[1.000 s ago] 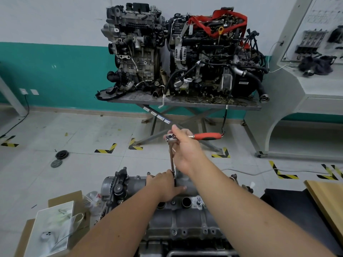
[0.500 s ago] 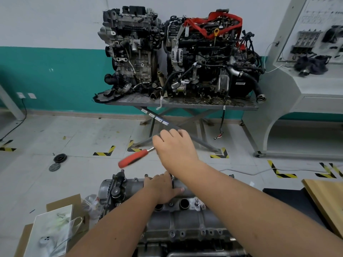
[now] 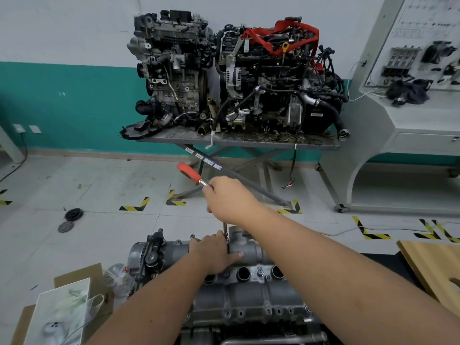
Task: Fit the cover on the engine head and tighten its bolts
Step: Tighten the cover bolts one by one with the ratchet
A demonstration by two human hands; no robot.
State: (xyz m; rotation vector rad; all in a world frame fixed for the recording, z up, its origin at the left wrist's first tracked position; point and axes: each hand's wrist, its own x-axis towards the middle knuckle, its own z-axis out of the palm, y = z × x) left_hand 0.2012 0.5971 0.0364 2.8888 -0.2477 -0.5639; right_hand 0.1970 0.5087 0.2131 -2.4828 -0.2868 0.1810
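A grey metal cover (image 3: 251, 292) lies on the engine head at the bottom centre, with round plug holes along its top. My right hand (image 3: 227, 202) grips the head end of a ratchet wrench (image 3: 193, 174), whose red handle points up and to the left. A thin extension bar (image 3: 225, 229) runs straight down from that hand to the far edge of the cover. My left hand (image 3: 215, 253) lies on the cover at the foot of the bar, fingers touching it. The socket and the bolt under it are hidden by my left hand.
A steel table (image 3: 239, 141) with two whole engines stands at the back wall. Cardboard boxes and a plastic bag (image 3: 64, 310) sit at the lower left. A wooden board (image 3: 433, 267) lies at the right. A grey console (image 3: 410, 115) fills the far right. Two round parts (image 3: 71, 219) lie on the floor.
The red handle swung from pointing right, round to the lower left, and now points up and to the left. My right hand turned with it. My left hand stayed at the bar's foot.
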